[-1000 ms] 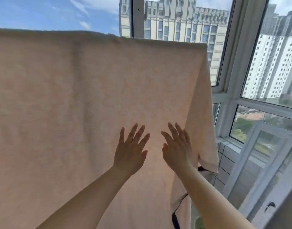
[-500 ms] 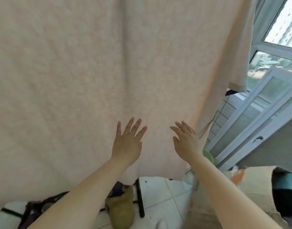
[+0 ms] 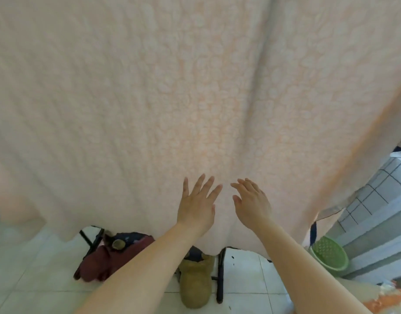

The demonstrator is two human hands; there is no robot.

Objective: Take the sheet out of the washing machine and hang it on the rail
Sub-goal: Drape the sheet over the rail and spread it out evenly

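My left hand (image 3: 196,209) and right hand (image 3: 251,203), fingers spread and holding nothing, lie side by side low against the hanging peach textured sheet (image 3: 172,98).

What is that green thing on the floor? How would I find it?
Start at the big peach sheet hanging across the view and follow its lower edge to the right corner. Just below it, on the floor beside the tiled wall, sits a round green basin. It is the only green thing there, dotted with small bumps inside.
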